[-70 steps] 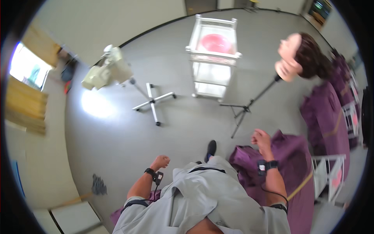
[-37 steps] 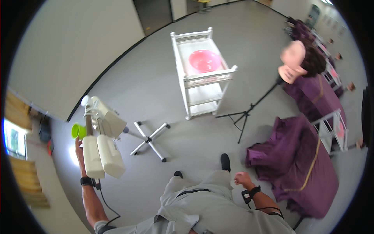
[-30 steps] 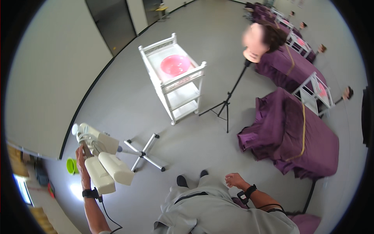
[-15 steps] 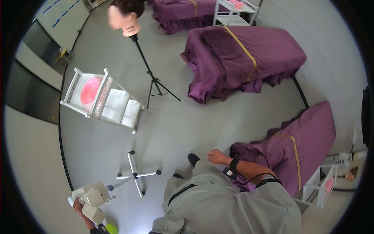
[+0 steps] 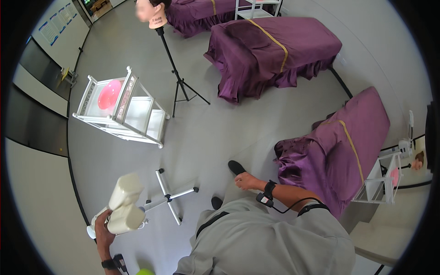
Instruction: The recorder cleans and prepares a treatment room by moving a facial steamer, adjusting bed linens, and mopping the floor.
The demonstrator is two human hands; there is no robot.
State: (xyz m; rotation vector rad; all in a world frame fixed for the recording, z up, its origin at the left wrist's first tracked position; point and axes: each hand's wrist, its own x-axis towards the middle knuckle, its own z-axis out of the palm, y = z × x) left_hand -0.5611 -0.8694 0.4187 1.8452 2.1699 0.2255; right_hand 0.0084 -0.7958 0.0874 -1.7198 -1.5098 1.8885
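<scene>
Because our left hand [image 5: 104, 231] is clamped only on the back of the cream-white appliance head [image 5: 124, 206], the head could swing and tip its star-footed stand [image 5: 170, 198]. It sits lower left, two blocky rounded housings. Our right hand [image 5: 246, 181] hangs loosely curled, holding nothing.

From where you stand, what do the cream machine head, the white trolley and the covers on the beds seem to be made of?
The cream machine head, gripped by the left hand, looks like smooth moulded plastic with a soft sheen. The white trolley has thin painted rails, metal or plastic, hard to tell. The purple bed covers are cloth: they drape and fold to the floor.
</scene>
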